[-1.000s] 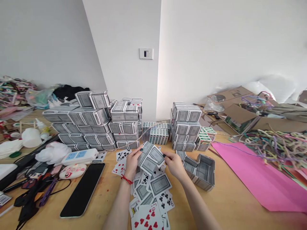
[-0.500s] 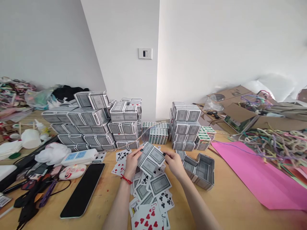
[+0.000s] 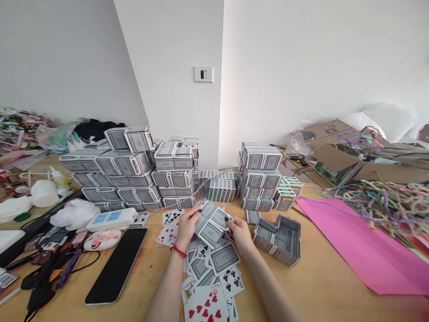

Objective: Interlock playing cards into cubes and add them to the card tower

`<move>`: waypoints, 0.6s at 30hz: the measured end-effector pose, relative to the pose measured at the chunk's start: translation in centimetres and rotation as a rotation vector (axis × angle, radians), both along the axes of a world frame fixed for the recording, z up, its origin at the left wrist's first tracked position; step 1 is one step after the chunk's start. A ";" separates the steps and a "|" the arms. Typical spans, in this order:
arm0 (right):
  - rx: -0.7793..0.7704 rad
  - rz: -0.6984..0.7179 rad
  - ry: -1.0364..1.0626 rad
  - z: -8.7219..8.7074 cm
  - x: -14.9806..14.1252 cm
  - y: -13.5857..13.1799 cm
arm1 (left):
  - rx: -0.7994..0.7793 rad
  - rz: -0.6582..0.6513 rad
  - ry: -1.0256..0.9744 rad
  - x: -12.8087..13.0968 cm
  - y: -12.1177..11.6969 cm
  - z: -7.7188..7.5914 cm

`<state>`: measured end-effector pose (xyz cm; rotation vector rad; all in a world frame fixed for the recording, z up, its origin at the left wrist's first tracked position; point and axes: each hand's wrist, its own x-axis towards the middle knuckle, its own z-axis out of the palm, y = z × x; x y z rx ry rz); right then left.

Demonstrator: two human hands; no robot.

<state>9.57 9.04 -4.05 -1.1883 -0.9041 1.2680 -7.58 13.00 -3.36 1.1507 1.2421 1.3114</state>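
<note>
As our two hands share a few overlapping cards [image 3: 212,224], the loose pile [image 3: 224,259] spreads beneath them.

Our left hand [image 3: 187,226] pinches their left edge and our right hand [image 3: 240,233] their right, both fingertip grips narrow, probably to line them up, backs upward, over the pile's far end. Right of the pile sits an open card-walled box [image 3: 281,246]; left, a phone [image 3: 115,268]; behind, stacked blocks [image 3: 174,156]. The pile's uneven edges could snag anything we lower there.
</note>
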 end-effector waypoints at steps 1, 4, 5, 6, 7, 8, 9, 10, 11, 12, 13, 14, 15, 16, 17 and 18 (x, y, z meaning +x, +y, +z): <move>-0.007 0.001 0.020 -0.3 0.0 0.0 | 0.008 -0.015 0.030 0.1 0.0 0.0; -0.022 0.005 0.044 -0.9 0.1 0.1 | 0.022 -0.035 0.075 0.3 -0.2 0.1; -0.024 0.009 0.047 -1.0 0.1 0.1 | 0.026 -0.034 0.078 0.4 -0.3 0.1; -0.024 0.013 0.051 -1.1 0.1 0.1 | 0.031 -0.032 0.081 0.4 -0.3 0.1; -0.025 0.018 0.054 -1.1 0.2 0.1 | 0.038 -0.031 0.085 0.4 -0.3 0.1; -0.026 0.021 0.055 -1.0 0.2 0.1 | 0.045 -0.031 0.091 0.4 -0.3 0.1; -0.028 0.024 0.055 -1.0 0.2 0.0 | 0.051 -0.032 0.100 0.4 -0.3 0.1; -0.030 0.027 0.055 -0.9 0.2 0.0 | 0.055 -0.036 0.109 0.4 -0.3 0.0; -0.033 0.030 0.054 -0.9 0.3 0.0 | 0.058 -0.040 0.117 0.4 -0.3 0.0; -0.035 0.033 0.053 -0.8 0.3 0.0 | 0.059 -0.044 0.123 0.3 -0.2 -0.1; -0.037 0.037 0.053 -0.8 0.3 0.0 | 0.061 -0.048 0.126 0.3 -0.2 -0.1; -0.038 0.040 0.054 -0.7 0.3 0.0 | 0.063 -0.051 0.126 0.3 -0.2 -0.1; -0.038 0.042 0.055 -0.7 0.3 0.0 | 0.065 -0.052 0.124 0.3 -0.2 -0.2; -0.038 0.043 0.057 -0.7 0.3 0.0 | 0.066 -0.053 0.121 0.4 -0.2 -0.2; -0.039 0.044 0.059 -0.7 0.3 0.0 | 0.065 -0.054 0.118 0.4 -0.3 -0.1; -0.040 0.044 0.060 -0.7 0.3 0.0 | 0.062 -0.055 0.114 0.4 -0.3 -0.1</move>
